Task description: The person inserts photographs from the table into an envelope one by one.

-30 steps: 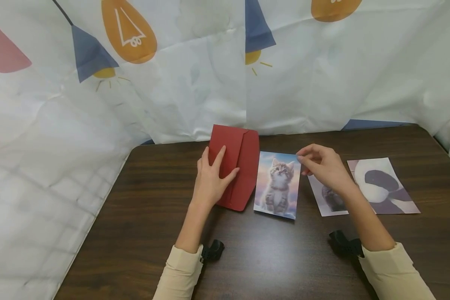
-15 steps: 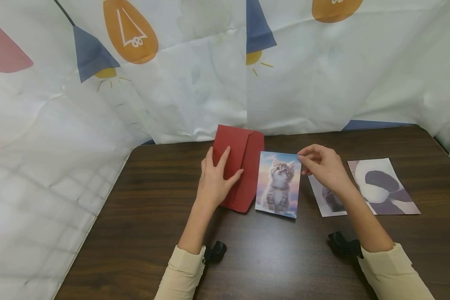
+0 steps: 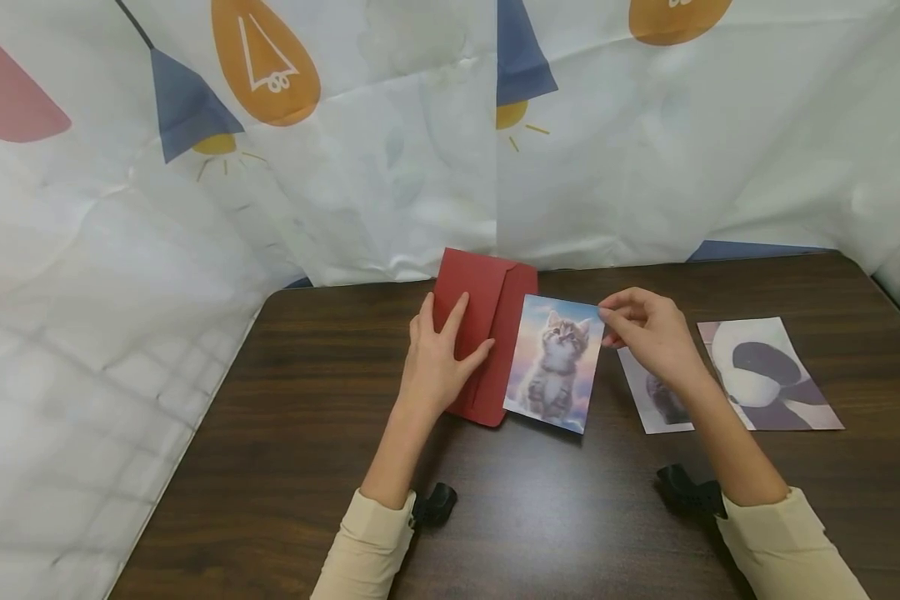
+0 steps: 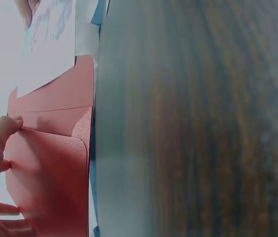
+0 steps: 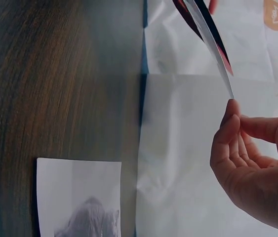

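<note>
My left hand [image 3: 437, 358] holds a red envelope [image 3: 471, 287] tilted up, its index and middle fingers and thumb spread across the face. In the left wrist view the thumb [image 4: 8, 126] lies by the pocket's mouth, below the unfolded flap [image 4: 55, 106]. A kitten card [image 3: 555, 362] hangs at the envelope's right side, overlapping it in the head view. My right hand [image 3: 648, 333] pinches this card by its upper right corner. Seen from the right wrist, the card [image 5: 215, 42] is nearly edge-on, slightly bowed, raised over the table.
Two photo cards lie on the dark wooden table [image 3: 307, 400] at the right. One shows a grey animal [image 3: 663, 404], partly under the right arm; beside it is a card with a large white and purple shape [image 3: 765, 375]. A patterned cloth [image 3: 390, 167] hangs behind the table.
The envelope has shifted right with my left hand. The kitten card has tipped so that its lower end swings left, and its left edge now overlaps the envelope. The right hand has barely moved.
</note>
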`<act>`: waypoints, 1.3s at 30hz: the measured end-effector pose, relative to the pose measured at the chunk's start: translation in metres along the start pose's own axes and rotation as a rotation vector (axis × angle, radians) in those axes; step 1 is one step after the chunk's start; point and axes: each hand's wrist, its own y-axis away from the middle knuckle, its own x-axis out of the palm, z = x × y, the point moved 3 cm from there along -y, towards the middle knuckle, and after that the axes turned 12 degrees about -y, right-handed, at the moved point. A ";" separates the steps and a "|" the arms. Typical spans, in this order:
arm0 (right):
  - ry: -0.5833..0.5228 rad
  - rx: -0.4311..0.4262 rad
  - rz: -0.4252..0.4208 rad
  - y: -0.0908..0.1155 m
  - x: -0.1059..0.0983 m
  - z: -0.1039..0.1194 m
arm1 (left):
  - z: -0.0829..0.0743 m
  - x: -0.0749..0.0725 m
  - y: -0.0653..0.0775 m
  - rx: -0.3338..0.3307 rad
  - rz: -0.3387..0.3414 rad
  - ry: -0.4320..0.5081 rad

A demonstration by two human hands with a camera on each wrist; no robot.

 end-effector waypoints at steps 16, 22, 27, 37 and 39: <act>-0.037 -0.013 0.003 -0.002 0.009 -0.001 | -0.005 0.001 0.001 0.023 0.004 -0.007; -0.062 -0.008 0.003 -0.002 0.011 0.000 | -0.008 0.001 0.003 0.028 0.014 -0.016; -0.075 0.004 0.008 -0.002 0.013 0.000 | -0.010 0.001 0.004 0.040 -0.002 -0.024; -0.064 0.036 -0.002 0.001 0.015 0.002 | -0.014 0.003 0.005 0.069 0.005 -0.032; -0.056 0.032 -0.003 0.002 0.016 0.002 | -0.015 0.002 0.006 0.071 0.002 -0.033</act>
